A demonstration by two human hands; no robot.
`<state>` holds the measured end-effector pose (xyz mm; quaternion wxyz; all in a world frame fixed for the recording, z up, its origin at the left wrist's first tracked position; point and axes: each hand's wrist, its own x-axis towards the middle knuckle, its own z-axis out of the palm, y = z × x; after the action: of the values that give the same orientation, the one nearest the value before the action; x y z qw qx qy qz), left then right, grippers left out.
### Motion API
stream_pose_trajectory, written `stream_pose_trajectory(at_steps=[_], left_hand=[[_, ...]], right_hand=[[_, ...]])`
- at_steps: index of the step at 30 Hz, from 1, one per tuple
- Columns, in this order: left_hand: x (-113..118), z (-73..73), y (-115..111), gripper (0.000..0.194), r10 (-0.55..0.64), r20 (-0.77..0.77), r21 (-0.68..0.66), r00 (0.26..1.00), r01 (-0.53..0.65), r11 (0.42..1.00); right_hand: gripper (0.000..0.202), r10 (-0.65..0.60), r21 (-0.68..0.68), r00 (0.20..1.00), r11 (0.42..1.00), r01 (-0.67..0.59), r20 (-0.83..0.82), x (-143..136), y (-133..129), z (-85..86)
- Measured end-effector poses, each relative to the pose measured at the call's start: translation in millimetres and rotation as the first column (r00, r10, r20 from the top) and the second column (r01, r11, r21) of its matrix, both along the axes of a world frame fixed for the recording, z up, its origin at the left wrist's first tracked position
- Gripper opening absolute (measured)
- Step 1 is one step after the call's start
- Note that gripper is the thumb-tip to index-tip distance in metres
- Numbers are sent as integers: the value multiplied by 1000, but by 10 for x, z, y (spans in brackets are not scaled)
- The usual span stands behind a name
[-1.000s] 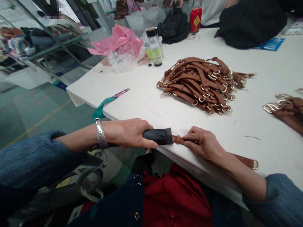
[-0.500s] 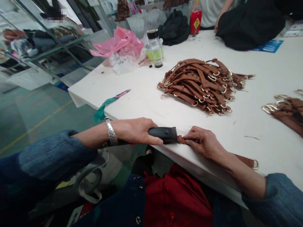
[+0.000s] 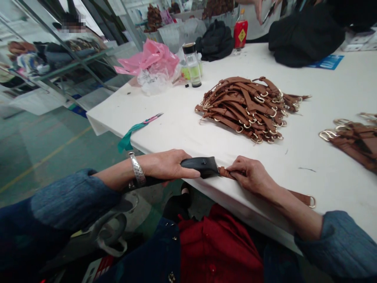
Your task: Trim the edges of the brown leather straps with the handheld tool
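At the table's front edge, my left hand [image 3: 165, 164] is wrapped round a black electric hair clipper [image 3: 203, 166], its wide head pointing right. My right hand [image 3: 250, 173] pinches a brown leather strap [image 3: 225, 172] between thumb and fingers. The strap's left end meets the clipper's head. Its other end, with a gold-coloured ring [image 3: 312, 201], shows beyond my right wrist; the part between is hidden under my hand and forearm.
Ahead lies a heap of brown straps [image 3: 244, 106] with metal rings, and another bundle [image 3: 353, 137] at right. Pink-handled snips [image 3: 153, 118] with teal cloth lie left. A glass bottle [image 3: 193, 68], pink bag [image 3: 156, 59] and red bottle [image 3: 240, 32] stand farther back. A person's hand [image 3: 258, 10] shows behind.
The clipper and both hands appear slightly farther left, and a little more of the strap shows between the clipper and my right fingers. The person behind has raised a hand.
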<state>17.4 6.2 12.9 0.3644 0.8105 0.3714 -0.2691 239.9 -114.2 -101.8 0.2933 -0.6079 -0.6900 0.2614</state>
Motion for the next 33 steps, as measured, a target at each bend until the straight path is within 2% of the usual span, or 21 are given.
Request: stream_pose_trajectory(at_steps=[5,12,19,24,28,33], left_hand=[[-103,-4,-6,56,51,-1,5,999,-51,999],[89,12,27,57,-6,0,6,1000,6,1000],[33,-81,63,56,133,47,-110,990,-127,986],[-9,-39,74,58,155,-9,-109,988,-155,982],[146,-37,57,58,135,0,-91,991,-135,987],[334,-148,15,56,111,91,30,990,-114,993]], right_hand=[[23,19,21,1000,1000,-19,16,-7,-11,-4],[23,16,-22,1000,1000,-16,15,-9,9,-7],[24,13,-5,1000,1000,-13,25,0,-3,10],[22,30,3,999,1000,-30,38,-16,-16,29],[21,29,-8,999,1000,-29,37,-34,-18,37],[22,24,-8,1000,1000,-24,2,-14,-24,60]])
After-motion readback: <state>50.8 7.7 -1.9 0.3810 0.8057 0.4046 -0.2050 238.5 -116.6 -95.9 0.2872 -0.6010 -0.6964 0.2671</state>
